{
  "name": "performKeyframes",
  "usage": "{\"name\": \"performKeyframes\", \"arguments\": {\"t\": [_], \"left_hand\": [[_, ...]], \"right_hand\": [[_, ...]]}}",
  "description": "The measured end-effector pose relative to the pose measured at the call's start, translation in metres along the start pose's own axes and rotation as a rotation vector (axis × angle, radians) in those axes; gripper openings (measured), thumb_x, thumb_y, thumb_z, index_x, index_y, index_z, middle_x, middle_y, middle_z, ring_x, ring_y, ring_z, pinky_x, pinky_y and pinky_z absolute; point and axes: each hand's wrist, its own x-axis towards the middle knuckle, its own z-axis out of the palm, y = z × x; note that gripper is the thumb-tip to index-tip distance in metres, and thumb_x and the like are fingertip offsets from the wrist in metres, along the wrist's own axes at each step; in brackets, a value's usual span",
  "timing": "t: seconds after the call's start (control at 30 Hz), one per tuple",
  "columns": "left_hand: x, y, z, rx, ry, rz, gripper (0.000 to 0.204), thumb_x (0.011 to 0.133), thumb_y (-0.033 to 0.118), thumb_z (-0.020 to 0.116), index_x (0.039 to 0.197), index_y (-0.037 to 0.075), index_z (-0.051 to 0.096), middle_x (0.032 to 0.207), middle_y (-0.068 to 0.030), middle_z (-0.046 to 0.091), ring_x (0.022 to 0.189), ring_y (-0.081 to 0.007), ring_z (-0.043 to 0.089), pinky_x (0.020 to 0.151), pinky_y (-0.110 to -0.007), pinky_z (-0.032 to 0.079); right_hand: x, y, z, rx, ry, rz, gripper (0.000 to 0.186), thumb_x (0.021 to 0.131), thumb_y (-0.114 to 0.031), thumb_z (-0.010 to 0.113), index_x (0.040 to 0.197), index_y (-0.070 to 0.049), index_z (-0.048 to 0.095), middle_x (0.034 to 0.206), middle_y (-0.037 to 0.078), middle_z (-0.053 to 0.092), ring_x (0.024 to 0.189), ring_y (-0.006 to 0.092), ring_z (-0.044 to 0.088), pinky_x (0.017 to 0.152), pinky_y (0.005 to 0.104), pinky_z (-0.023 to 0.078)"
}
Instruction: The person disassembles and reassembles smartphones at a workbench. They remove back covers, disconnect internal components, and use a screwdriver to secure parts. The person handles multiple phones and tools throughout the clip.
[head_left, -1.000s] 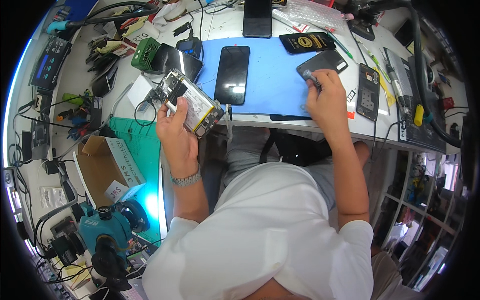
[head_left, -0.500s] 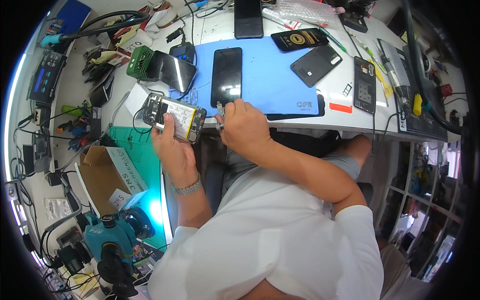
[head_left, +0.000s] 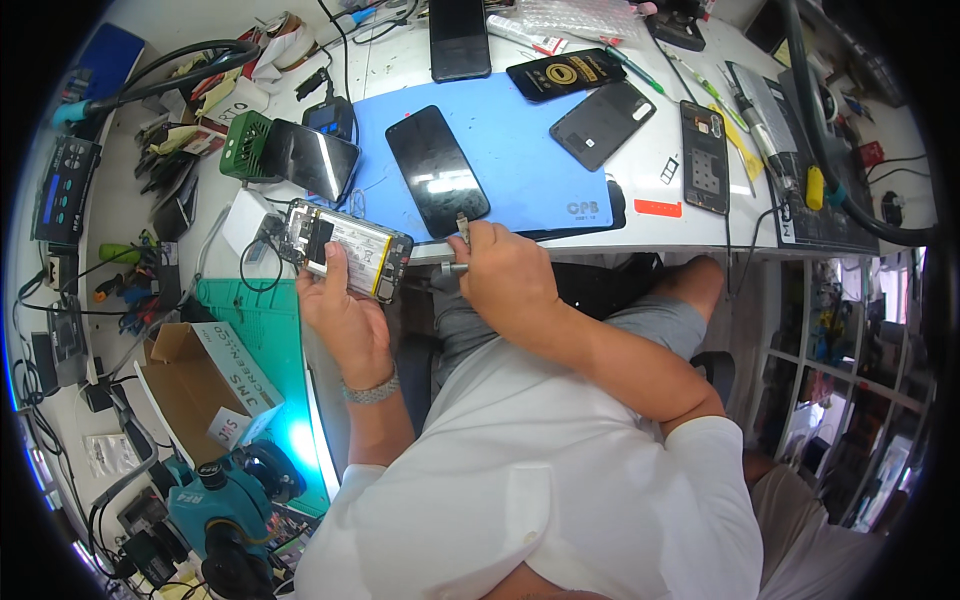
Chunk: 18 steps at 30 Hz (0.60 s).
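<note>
An opened phone [head_left: 350, 256] lies in my left hand [head_left: 348, 325], its thumb across the face. The phone's pale battery with a yellow edge and its inner parts show. My right hand [head_left: 508, 272] is closed at the near edge of the table. A small greyish piece [head_left: 462, 226] sticks out at its fingertips, and a metallic rod-like end [head_left: 454, 268] pokes out below the fingers. I cannot make out what tool it belongs to. Just beyond these fingers a black phone screen [head_left: 436, 170] rests slanted on the blue mat [head_left: 530, 190], its lower end beside the fingertips.
A dark phone [head_left: 312, 160] leans against a green speaker-like box [head_left: 246, 144] at left. A black back cover [head_left: 602, 125], another phone shell [head_left: 705, 158] and a black card [head_left: 565, 73] lie at right. An open cardboard box [head_left: 190, 385] and a teal microscope [head_left: 225, 510] stand lower left.
The phone screen on the mat has turned, its near end swinging right. My right hand has shifted right and nearer. The whole view has slid slightly; my left hand still holds the opened phone.
</note>
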Motion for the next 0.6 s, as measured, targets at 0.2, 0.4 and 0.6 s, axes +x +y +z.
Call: {"name": "performKeyframes", "arguments": {"t": [0.2,0.4,0.6], "left_hand": [[-0.01,0.0,0.009,-0.008,-0.017,-0.013,0.033,0.105,0.005,0.068,0.132,-0.002,0.051,0.119,-0.0139,0.07,0.106,-0.0196,0.072,0.096,-0.035,0.06],[-0.017,-0.005,0.013,-0.005,-0.047,-0.02,0.031,0.106,0.006,0.067,0.132,-0.001,0.051,0.119,-0.0124,0.07,0.105,-0.0177,0.072,0.095,-0.034,0.06],[-0.026,-0.011,0.023,-0.022,-0.089,-0.074,0.03,0.107,0.007,0.066,0.133,0.0,0.051,0.119,-0.0117,0.071,0.106,-0.0173,0.072,0.096,-0.034,0.06]], "right_hand": [[-0.002,-0.001,-0.002,0.028,0.097,0.043,0.019,0.095,-0.016,0.074,0.098,0.001,0.065,0.08,0.017,0.07,0.063,0.0362,0.07,0.058,0.0446,0.057],[-0.017,0.01,-0.002,0.109,0.086,0.069,0.02,0.091,-0.014,0.076,0.098,0.0,0.064,0.083,0.018,0.071,0.063,0.0346,0.071,0.055,0.0451,0.055],[-0.013,0.018,0.011,0.118,0.078,0.025,0.029,0.079,-0.012,0.081,0.098,-0.001,0.063,0.083,0.015,0.072,0.064,0.0327,0.071,0.055,0.0428,0.055]]}}
